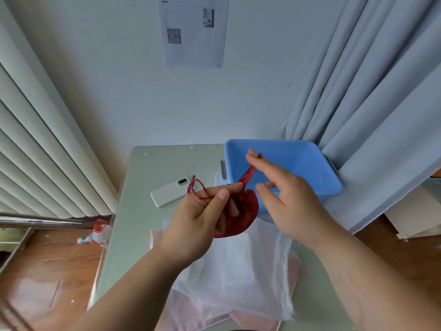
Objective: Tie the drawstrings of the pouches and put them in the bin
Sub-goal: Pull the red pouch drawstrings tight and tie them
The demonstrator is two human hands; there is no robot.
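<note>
Now we hold the red pouch (247,211) in the air above the desk (143,216), on the near side of the blue bin (300,151). Our left hand (202,220) grips its gathered neck with curled fingers and pinches the left cord loop (198,189), which sticks out to the left past the thumb. Our right hand (286,194) pinches the end of the right cord (248,174) between thumb and forefinger, its other fingers spread loose. That cord runs taut, up and away to the far right, over the open bin.

So the two drawstrings lie along one slanted line, near left to far right, with the pouch's mouth between our hands. We judge the mouth cinched and the knot not yet made: the cords are apart, and to cross them the right hand must bring its cord back toward the left loop. The right hand is the nearer to the bin.

White mesh pouches (238,271) and pink pouches (186,314) lie flat on the near desk; a phone (170,191) lies far left.
</note>
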